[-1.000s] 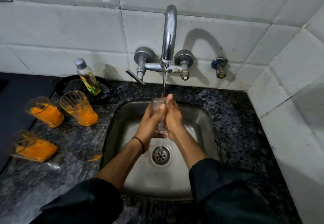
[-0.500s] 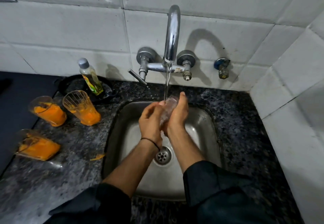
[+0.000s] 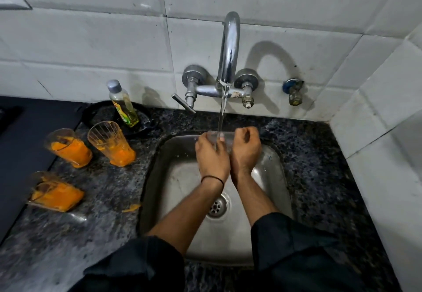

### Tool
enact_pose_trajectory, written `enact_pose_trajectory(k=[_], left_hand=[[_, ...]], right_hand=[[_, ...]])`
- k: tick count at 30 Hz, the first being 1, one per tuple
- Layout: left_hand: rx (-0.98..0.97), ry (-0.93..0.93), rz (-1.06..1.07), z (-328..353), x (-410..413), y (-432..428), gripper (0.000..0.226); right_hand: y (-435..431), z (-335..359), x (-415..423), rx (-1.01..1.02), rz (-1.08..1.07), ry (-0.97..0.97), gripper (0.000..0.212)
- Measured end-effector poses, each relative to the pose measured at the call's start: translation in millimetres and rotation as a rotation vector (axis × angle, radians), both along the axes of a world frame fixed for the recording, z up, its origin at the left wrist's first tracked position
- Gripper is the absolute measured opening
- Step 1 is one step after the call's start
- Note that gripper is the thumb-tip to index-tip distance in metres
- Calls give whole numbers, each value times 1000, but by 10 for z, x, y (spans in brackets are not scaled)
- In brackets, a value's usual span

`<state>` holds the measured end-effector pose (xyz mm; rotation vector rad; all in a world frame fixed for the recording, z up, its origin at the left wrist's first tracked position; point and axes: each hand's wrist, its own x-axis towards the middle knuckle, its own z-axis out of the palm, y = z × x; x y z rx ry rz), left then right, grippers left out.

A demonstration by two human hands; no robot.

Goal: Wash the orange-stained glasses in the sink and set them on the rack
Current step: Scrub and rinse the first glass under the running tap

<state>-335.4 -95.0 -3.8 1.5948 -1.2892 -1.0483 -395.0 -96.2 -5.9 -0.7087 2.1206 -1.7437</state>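
**Glass turned sideways under the tap**

Over the last second the clear glass (image 3: pixel 222 137) went from upright, through a tilt, to lying crosswise in the water stream (image 3: pixel 222 111) above the sink (image 3: pixel 271 177). The left hand (image 3: pixel 212 158) and right hand (image 3: pixel 246 150) each grasped one end, fingers (image 3: pixel 205 141) curled round it. It looked free of orange, so this rinse seemed nearly finished. Three orange-stained glasses (image 3: pixel 112 143) stayed on the tabletop (image 3: pixel 308 166) at the left, so most of the job remained. No rack was in view.
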Motion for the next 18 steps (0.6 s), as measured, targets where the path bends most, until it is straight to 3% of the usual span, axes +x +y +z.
enact_pose_trajectory(k=[1,3,5,7,9,11,13,14,17,18], left_hand=[[-74,-28,-2,-8,24,48,32],[-95,96,-148,-57,146,6,23],[-100,151,-450,-33,293,-84,26],[-319,-150,-782,29,417,-197,26],[-520,-499,-965,59,462,-329,29],[-459,-447,-907,34,448,-428,38],[-188,-127,-643,-5,381,-463,46],[-21,-2,-486,-33,335,-497,43],[530,251,-187,5,294,-523,27],[594,275,-174,18,295,-511,24]], right_hand=[[21,28,21,-7,-36,-44,17],[68,50,30,10,-85,-219,18],[81,30,-30,88,-56,-612,27],[85,9,-120,205,65,-988,35],[100,-38,-164,344,180,-1104,39],[105,-49,-86,366,212,-1094,42],[92,-87,52,287,167,-974,38],[113,-132,118,246,144,-802,33],[226,-330,152,56,201,119,23],[270,-350,121,-44,313,317,20]])
